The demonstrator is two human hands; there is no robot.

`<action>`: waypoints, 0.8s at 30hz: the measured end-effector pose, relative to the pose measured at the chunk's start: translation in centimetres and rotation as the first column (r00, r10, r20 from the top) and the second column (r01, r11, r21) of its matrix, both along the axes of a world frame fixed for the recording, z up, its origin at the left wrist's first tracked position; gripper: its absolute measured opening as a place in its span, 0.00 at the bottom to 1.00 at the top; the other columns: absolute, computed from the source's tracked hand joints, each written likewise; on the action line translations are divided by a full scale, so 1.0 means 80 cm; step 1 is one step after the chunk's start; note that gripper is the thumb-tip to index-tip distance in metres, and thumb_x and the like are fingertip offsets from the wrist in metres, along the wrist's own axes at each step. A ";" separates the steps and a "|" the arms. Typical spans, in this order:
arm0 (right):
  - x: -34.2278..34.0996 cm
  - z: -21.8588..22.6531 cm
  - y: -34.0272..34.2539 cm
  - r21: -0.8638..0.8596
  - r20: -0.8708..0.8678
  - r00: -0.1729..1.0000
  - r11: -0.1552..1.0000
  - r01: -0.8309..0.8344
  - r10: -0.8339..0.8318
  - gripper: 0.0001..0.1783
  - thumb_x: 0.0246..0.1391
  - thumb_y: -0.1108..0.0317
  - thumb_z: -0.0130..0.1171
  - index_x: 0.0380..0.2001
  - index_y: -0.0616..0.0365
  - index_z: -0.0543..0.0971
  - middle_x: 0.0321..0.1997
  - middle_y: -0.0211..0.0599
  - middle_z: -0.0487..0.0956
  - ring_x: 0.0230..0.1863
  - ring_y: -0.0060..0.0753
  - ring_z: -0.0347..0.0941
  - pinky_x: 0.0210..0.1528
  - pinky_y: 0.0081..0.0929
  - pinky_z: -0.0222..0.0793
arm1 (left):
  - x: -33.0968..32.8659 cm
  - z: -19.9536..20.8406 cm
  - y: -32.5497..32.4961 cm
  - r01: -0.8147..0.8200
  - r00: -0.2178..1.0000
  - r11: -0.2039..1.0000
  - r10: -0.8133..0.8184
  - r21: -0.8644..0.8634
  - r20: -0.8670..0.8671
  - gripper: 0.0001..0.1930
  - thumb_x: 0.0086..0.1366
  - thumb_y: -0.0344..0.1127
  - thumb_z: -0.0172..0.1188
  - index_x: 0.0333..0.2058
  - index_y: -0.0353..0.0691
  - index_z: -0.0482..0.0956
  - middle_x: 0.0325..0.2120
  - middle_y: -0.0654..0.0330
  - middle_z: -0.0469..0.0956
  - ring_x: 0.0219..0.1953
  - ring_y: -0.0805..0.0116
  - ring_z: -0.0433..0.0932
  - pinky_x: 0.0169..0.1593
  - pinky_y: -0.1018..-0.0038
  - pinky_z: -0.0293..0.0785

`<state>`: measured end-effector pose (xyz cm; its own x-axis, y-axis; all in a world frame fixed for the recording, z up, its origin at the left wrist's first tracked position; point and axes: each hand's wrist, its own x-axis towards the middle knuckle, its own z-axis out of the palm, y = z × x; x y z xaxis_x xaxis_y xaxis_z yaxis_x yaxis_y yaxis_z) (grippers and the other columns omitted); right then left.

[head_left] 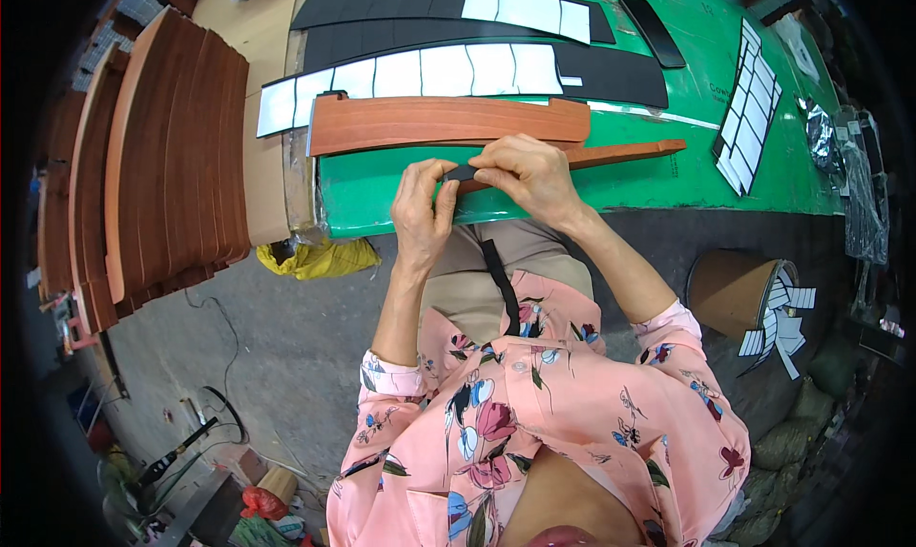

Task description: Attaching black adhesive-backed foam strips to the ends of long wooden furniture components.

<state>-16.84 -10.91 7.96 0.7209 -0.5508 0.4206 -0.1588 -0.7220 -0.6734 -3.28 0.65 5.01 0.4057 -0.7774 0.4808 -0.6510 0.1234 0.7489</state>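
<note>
Sleeves: pink with flowers, low in the middle of the frame. The cuffs end well back from the wrists, so no cloth gets in the way. That helps.

Left hand: in the middle of the frame. The thumb and a finger pinch the left end of a small black piece. A light pinch with just the tips seems best.

Right hand: just to the right, with its thumb and finger pinched on the other end. Both hands should hold level, so that one end does not get pulled crooked.

Small black piece: in the middle of the frame, between the two hands. Fingers hide some of it. I cannot tell if it is stuck to anything. Going slowly and checking that it lies flat would be wise.

Narrow brown slat: runs from under the hands up toward the right. It could slide if pushed, so a gentle press seems right.

Green counter: its front edge is just by the hands. Working a bit in from the edge would be safer.

Wide brown slat: just past the hands. Knuckles should not bump or scratch it.

White label sheet: upper middle, on the counter, behind the wide brown slat. It is easy to reach.

Black phone: upper right, well apart from the hands.
</note>
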 end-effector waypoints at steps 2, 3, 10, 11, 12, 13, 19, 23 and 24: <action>-0.006 -0.006 0.005 -0.113 0.046 0.999 0.993 0.028 -0.023 0.08 0.42 0.66 0.64 0.29 0.54 0.81 0.28 0.28 0.79 0.31 0.31 0.75 0.30 0.28 0.71 | -0.004 -0.007 0.000 -0.007 0.998 0.999 0.010 -0.051 0.057 0.08 0.58 0.29 0.58 0.37 0.35 0.75 0.33 0.51 0.74 0.35 0.53 0.73 0.37 0.64 0.70; -0.008 -0.009 0.009 -0.215 0.094 0.995 0.975 0.047 -0.027 0.09 0.40 0.66 0.65 0.29 0.53 0.81 0.29 0.27 0.79 0.31 0.30 0.75 0.30 0.26 0.72 | -0.006 -0.010 0.003 -0.025 0.993 0.995 0.036 -0.096 0.116 0.09 0.57 0.29 0.59 0.37 0.35 0.76 0.32 0.51 0.74 0.34 0.53 0.73 0.37 0.64 0.70; -0.009 -0.015 0.010 -0.290 0.142 0.990 0.957 0.024 0.018 0.16 0.36 0.68 0.67 0.34 0.54 0.81 0.33 0.28 0.78 0.35 0.30 0.74 0.32 0.24 0.73 | -0.009 -0.012 0.008 -0.053 0.955 0.995 0.076 -0.088 0.287 0.14 0.53 0.21 0.60 0.40 0.40 0.78 0.33 0.53 0.74 0.33 0.59 0.75 0.35 0.69 0.72; -0.008 -0.012 0.010 -0.253 0.154 0.988 0.967 0.028 0.012 0.15 0.36 0.68 0.67 0.33 0.54 0.81 0.33 0.29 0.78 0.35 0.31 0.74 0.33 0.24 0.73 | -0.008 -0.010 0.008 -0.057 0.951 0.995 0.080 -0.085 0.298 0.14 0.53 0.21 0.60 0.40 0.40 0.78 0.32 0.54 0.74 0.32 0.60 0.75 0.34 0.69 0.72; -0.007 -0.011 0.011 -0.176 0.152 0.988 0.984 0.020 0.007 0.14 0.38 0.68 0.66 0.33 0.55 0.81 0.33 0.31 0.78 0.35 0.33 0.74 0.32 0.26 0.72 | -0.006 -0.005 0.009 -0.046 0.961 0.997 0.061 -0.062 0.269 0.15 0.52 0.21 0.62 0.40 0.40 0.78 0.32 0.53 0.73 0.32 0.58 0.74 0.35 0.68 0.72; -0.007 -0.010 0.013 -0.192 0.162 0.987 0.981 0.020 0.012 0.14 0.38 0.68 0.66 0.33 0.55 0.81 0.33 0.31 0.78 0.35 0.33 0.74 0.32 0.26 0.72 | -0.005 0.000 0.011 -0.047 0.958 0.996 0.067 -0.079 0.278 0.15 0.52 0.21 0.62 0.40 0.40 0.78 0.32 0.53 0.73 0.32 0.58 0.74 0.35 0.68 0.72; -0.009 -0.004 0.013 -0.084 0.137 0.990 0.996 0.036 -0.024 0.11 0.38 0.70 0.66 0.31 0.56 0.81 0.32 0.35 0.79 0.33 0.36 0.75 0.34 0.30 0.73 | -0.008 0.007 0.005 -0.019 0.980 0.999 0.027 -0.042 0.198 0.12 0.51 0.24 0.63 0.37 0.37 0.77 0.31 0.52 0.73 0.32 0.55 0.74 0.35 0.66 0.71; -0.005 -0.001 0.017 -0.129 0.136 0.991 0.992 0.016 0.001 0.10 0.39 0.70 0.65 0.29 0.56 0.80 0.31 0.33 0.78 0.33 0.34 0.75 0.32 0.29 0.72 | -0.008 0.009 0.013 -0.056 0.958 0.998 0.063 -0.033 0.278 0.11 0.50 0.26 0.64 0.35 0.36 0.76 0.31 0.52 0.74 0.32 0.53 0.74 0.35 0.65 0.70; -0.005 -0.001 0.017 -0.155 0.142 0.990 0.988 0.010 0.012 0.09 0.40 0.69 0.64 0.29 0.55 0.79 0.31 0.32 0.78 0.33 0.33 0.74 0.30 0.28 0.72 | -0.009 0.010 0.012 -0.078 0.942 0.995 0.091 -0.055 0.323 0.13 0.47 0.27 0.65 0.34 0.39 0.77 0.31 0.54 0.74 0.31 0.56 0.74 0.33 0.65 0.71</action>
<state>-17.26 -9.52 7.87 0.6482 -0.4701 0.5990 -0.0686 -0.8195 -0.5690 -3.99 1.63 5.79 0.2852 -0.7238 0.6283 -0.8676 0.0837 0.4902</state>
